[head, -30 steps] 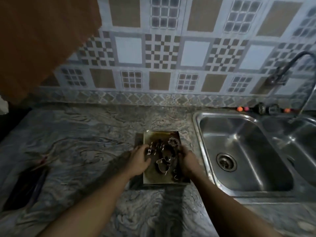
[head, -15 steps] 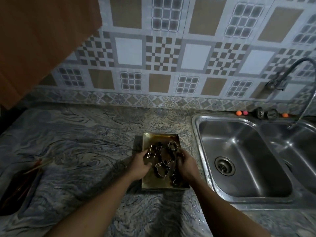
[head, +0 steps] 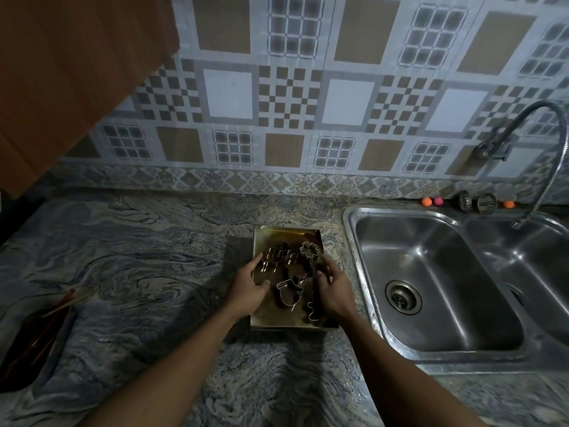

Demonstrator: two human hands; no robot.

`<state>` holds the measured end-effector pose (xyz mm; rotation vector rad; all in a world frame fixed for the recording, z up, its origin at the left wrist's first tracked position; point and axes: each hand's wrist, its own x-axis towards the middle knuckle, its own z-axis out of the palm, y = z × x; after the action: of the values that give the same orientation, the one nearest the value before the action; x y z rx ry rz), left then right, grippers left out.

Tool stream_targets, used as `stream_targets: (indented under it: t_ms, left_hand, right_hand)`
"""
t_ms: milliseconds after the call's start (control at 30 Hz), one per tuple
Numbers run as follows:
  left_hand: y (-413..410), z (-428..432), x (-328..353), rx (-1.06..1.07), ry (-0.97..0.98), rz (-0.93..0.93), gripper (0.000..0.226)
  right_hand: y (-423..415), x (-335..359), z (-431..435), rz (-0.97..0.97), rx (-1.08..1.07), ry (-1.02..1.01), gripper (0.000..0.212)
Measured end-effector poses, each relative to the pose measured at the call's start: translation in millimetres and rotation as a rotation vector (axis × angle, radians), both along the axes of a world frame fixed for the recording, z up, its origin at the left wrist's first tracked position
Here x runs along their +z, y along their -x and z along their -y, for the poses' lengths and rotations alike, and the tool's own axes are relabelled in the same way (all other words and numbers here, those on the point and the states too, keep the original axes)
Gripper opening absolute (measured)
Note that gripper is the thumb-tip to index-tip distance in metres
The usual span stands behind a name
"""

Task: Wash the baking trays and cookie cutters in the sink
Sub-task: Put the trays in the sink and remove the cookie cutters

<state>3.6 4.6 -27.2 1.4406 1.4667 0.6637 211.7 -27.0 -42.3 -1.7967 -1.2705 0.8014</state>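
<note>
A gold rectangular baking tray (head: 286, 237) lies on the marbled counter just left of the sink (head: 437, 303). Several metal cookie cutters lie in it, among them a flower-shaped cutter (head: 308, 249) at the far right and a mitten-shaped cutter (head: 288, 295) in the middle. My left hand (head: 249, 289) holds the tray's left edge, thumb inside the tray. My right hand (head: 334, 288) holds the right edge, thumb over the rim. The tray's right side is partly hidden under that hand.
A double steel sink has a drain (head: 403, 297) in its left basin. A curved tap (head: 545, 143) reaches over the basins. Small knobs and orange balls (head: 426, 201) line the back ledge. A dark holder with sticks (head: 40, 334) sits at the counter's left. A wooden cabinet (head: 70, 72) hangs upper left.
Both hands have stayed on the tray's sides. The view has shifted slightly; the tray and cutters look unmoved on the counter.
</note>
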Motion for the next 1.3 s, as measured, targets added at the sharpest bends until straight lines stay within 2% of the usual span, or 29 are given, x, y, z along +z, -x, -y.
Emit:
stream_targets:
  t_ms: [100,200,400,700,833,1167,1300]
  left_hand:
    - [1.1,-3.2,5.0,-0.016,-0.03,0.027,0.071]
    - [0.1,-3.8,13.5,-0.027,-0.055,0.018,0.07]
    - [-12.0,-5.1,18.6,-0.037,-0.054,0.04,0.07]
    - [-65.4,16.9,44.6,-0.107,-0.163,-0.008,0.07]
    - [-103.6,43.4,64.4,-0.128,-0.214,-0.03,0.067]
    - [-249.3,138.1,77.1,-0.235,-0.223,0.072,0.066]
    - [-308.4,172.5,73.2,-0.285,-0.262,0.071,0.067]
  right_hand:
    - [-0.6,2.3,-7.9,-0.031,0.031,-0.005,0.041]
    - [-3.1,6.7,-10.0,0.015,0.041,0.022,0.035]
    - [-14.8,18.9,0.8,-0.012,0.007,0.006,0.036]
    - [-66.4,43.1,33.8,-0.031,-0.077,-0.108,0.036]
    - [-101.7,60.8,66.6,-0.016,-0.088,-0.135,0.04]
    - [-244.2,88.1,177.8,0.099,-0.192,-0.157,0.036]
    - [-305.0,95.3,222.7,0.06,-0.24,-0.119,0.033]
